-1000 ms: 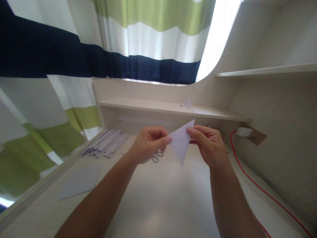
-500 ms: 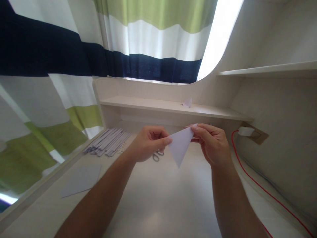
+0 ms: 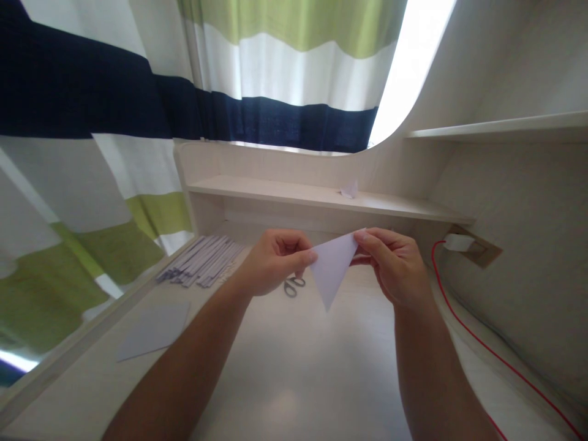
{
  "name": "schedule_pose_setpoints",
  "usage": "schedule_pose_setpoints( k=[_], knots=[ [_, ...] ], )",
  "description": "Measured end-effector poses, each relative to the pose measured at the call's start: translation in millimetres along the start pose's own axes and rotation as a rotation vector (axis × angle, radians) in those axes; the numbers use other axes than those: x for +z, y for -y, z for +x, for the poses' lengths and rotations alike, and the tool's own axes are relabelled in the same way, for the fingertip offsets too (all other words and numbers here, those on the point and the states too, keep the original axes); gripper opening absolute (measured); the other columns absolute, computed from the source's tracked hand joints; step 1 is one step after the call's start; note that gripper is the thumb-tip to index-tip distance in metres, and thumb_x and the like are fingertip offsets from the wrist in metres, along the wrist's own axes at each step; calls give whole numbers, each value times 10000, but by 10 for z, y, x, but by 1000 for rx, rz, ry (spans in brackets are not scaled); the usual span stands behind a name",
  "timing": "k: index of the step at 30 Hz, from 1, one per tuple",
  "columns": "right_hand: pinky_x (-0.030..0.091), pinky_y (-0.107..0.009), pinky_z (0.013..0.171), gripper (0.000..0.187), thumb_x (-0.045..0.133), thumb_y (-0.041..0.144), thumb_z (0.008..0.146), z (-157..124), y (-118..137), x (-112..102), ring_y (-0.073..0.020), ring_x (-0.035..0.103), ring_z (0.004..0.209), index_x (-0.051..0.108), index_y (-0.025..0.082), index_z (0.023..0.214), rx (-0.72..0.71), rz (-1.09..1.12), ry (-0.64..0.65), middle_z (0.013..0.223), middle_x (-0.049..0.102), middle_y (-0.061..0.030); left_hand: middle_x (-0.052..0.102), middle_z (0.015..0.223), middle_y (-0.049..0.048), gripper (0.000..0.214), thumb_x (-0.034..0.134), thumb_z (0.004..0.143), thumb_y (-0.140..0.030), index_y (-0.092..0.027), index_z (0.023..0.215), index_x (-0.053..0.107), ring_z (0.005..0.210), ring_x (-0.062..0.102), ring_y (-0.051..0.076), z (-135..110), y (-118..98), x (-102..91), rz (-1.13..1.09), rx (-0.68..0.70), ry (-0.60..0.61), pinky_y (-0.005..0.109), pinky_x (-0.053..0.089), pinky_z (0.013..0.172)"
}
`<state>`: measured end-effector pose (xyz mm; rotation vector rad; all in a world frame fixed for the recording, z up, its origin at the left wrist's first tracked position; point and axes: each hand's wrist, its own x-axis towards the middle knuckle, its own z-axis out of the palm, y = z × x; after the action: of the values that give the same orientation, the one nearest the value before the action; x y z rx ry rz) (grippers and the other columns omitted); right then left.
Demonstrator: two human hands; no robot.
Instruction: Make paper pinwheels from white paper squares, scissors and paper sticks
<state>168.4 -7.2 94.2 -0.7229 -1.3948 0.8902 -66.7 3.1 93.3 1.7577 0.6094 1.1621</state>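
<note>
A white paper triangle (image 3: 331,264) hangs point-down between my two hands, above the desk. My left hand (image 3: 281,260) pinches its left corner between thumb and fingers. At the upper right corner, my right hand (image 3: 390,260) has its thumb on the front and its other fingers behind the paper. Beyond my left hand lies a pair of scissors (image 3: 291,289), with its dark handle loops showing and its blades hidden.
Several folded paper strips (image 3: 202,260) lie at the desk's back left, and flat white paper (image 3: 154,329) sits nearer. A small folded paper piece (image 3: 350,190) stands on the ledge (image 3: 275,190). A red cable (image 3: 482,352) runs from a white plug (image 3: 458,242) at right.
Both hands keep hold of the paper triangle. Its lower tip has swung slightly left, and the view has shifted a little.
</note>
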Motion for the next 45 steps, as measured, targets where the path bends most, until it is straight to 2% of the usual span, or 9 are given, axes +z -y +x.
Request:
schedule_pose_setpoints(
  k=[8, 12, 16, 20, 24, 27, 34, 40, 45],
  knots=[
    [563, -212, 564, 218, 808, 312, 924, 17, 31, 1, -102, 634, 551, 804, 194, 741, -4, 34, -4, 601, 689, 7, 710, 727, 17, 145, 854, 810, -264, -145, 813, 770, 659, 614, 102, 29, 9, 3, -103, 93, -107, 198, 474, 614],
    [565, -230, 544, 202, 786, 332, 935, 25, 47, 18, -117, 637, 522, 796, 196, 786, 44, 151, -18, 583, 690, 4, 751, 835, 33, 163, 867, 807, -258, -165, 918, 792, 739, 658, 124, 39, 71, 7, -155, 164, -90, 215, 531, 676],
    [602, -239, 553, 198, 800, 360, 922, 14, 44, 39, -125, 655, 542, 796, 193, 816, 68, 161, -8, 632, 721, -8, 751, 881, 44, 202, 879, 783, -244, -170, 948, 788, 803, 696, 161, 22, 88, 40, -128, 130, -57, 242, 558, 686],
    [635, -259, 581, 235, 798, 423, 929, -2, 37, 55, -135, 684, 583, 796, 198, 863, 87, 107, 47, 693, 744, -17, 708, 771, 27, 105, 797, 837, -250, -156, 872, 767, 697, 666, 160, -4, 38, 109, 112, 132, -123, 246, 505, 584],
    [650, -290, 574, 386, 781, 585, 904, -6, 17, 67, -183, 730, 704, 800, 221, 1031, 124, -48, 57, 819, 772, -40, 661, 697, -2, 76, 699, 846, -138, -157, 773, 707, 637, 588, 123, -24, 19, 189, 599, 352, -308, 255, 451, 611],
    [646, -285, 607, 366, 851, 532, 848, 1, -11, 62, -192, 740, 769, 804, 214, 1024, 171, -142, 98, 905, 797, -54, 627, 678, -12, 112, 682, 834, -121, -162, 732, 662, 631, 566, 119, -27, 45, 220, 734, 448, -372, 256, 438, 613],
    [621, -317, 723, 239, 858, 318, 835, 1, -29, 64, -202, 753, 806, 830, 194, 1038, 180, -80, 164, 938, 833, -60, 723, 737, 16, 165, 693, 894, -243, -169, 746, 692, 657, 652, 143, -19, 49, 170, 478, 205, -357, 243, 502, 594],
    [618, -318, 715, 184, 823, 313, 886, -23, -55, 125, -195, 739, 821, 845, 246, 1056, 29, -78, 52, 997, 832, -37, 731, 711, 20, 175, 713, 922, -314, -160, 840, 727, 636, 683, 146, 35, 73, 159, 157, 71, -276, 230, 537, 568],
    [620, -314, 683, 172, 826, 341, 890, -9, -65, 148, -194, 727, 784, 847, 266, 1044, -12, -88, -9, 944, 824, -25, 725, 667, 27, 330, 754, 915, -481, -151, 899, 769, 583, 679, 140, 96, 153, 120, 12, -52, -182, 222, 557, 537]
  ],
)
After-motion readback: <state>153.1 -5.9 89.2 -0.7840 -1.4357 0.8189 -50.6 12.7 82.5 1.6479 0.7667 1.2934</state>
